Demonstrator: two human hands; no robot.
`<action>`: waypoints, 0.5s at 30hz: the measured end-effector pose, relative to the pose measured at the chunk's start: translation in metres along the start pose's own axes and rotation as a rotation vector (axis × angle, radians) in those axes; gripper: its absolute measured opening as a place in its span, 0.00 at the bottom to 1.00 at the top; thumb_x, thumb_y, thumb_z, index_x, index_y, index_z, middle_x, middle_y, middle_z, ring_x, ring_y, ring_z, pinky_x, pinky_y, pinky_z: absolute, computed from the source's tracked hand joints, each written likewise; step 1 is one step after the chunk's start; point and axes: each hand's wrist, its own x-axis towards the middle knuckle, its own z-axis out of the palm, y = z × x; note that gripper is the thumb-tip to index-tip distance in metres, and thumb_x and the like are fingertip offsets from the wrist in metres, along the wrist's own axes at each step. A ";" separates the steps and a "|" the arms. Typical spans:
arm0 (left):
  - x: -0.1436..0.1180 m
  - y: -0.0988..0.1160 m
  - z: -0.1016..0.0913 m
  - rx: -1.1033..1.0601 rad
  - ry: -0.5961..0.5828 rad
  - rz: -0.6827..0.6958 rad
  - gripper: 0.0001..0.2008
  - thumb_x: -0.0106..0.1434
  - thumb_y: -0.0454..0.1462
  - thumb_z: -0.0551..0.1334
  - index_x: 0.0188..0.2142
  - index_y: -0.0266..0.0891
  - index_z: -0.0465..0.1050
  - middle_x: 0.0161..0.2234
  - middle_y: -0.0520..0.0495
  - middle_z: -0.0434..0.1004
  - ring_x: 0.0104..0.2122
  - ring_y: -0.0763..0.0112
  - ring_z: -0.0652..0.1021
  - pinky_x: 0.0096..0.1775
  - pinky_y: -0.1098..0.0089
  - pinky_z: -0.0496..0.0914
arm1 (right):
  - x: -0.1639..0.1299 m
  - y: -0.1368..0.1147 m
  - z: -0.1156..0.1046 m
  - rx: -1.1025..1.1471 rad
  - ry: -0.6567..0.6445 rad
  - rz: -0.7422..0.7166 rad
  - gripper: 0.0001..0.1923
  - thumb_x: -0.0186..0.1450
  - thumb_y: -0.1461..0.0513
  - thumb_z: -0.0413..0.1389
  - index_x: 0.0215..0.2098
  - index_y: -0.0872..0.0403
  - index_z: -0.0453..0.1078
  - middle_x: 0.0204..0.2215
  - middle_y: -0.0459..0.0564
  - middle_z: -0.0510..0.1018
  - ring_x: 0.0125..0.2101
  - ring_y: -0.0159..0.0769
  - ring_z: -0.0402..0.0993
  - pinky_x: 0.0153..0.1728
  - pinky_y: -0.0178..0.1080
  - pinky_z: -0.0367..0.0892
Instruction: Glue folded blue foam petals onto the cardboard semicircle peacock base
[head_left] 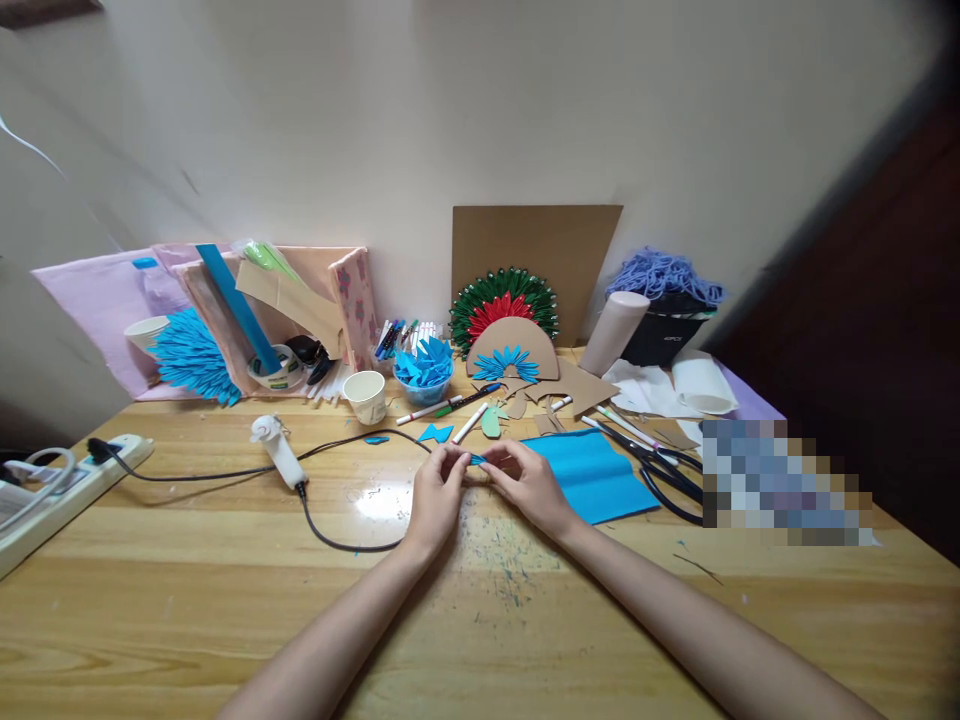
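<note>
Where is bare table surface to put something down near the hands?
Bare wood lies in front, on either side of the forearms, and between the power strip and the glue gun cord. Behind the left hand and right hand, pens, paper scraps and scissors crowd it.

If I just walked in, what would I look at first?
Probably the two hands in the middle of the wooden table: the left hand and right hand pinch a tiny blue paper piece between them. Next, the bright blue paper sheet lying just right of them. Then the green and red paper fan standing at the back against the brown cardboard.
</note>
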 end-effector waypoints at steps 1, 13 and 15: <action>0.000 0.000 0.000 0.002 0.002 -0.001 0.07 0.58 0.40 0.57 0.29 0.38 0.68 0.30 0.49 0.73 0.36 0.69 0.73 0.38 0.72 0.64 | 0.000 0.000 0.000 -0.004 -0.002 -0.003 0.06 0.60 0.59 0.54 0.34 0.53 0.68 0.30 0.48 0.75 0.31 0.34 0.73 0.33 0.36 0.69; 0.000 -0.001 0.000 0.005 -0.003 -0.018 0.07 0.59 0.40 0.57 0.30 0.38 0.68 0.29 0.49 0.72 0.37 0.68 0.73 0.38 0.72 0.64 | 0.000 -0.002 -0.001 -0.036 -0.019 -0.008 0.06 0.61 0.59 0.53 0.33 0.54 0.68 0.30 0.48 0.74 0.31 0.34 0.71 0.32 0.36 0.69; -0.001 -0.001 0.001 -0.002 0.000 -0.021 0.07 0.58 0.40 0.57 0.30 0.38 0.68 0.29 0.49 0.72 0.37 0.67 0.73 0.38 0.72 0.64 | 0.000 -0.002 -0.001 -0.042 -0.018 -0.008 0.06 0.61 0.59 0.53 0.33 0.54 0.68 0.29 0.48 0.74 0.30 0.33 0.71 0.31 0.35 0.68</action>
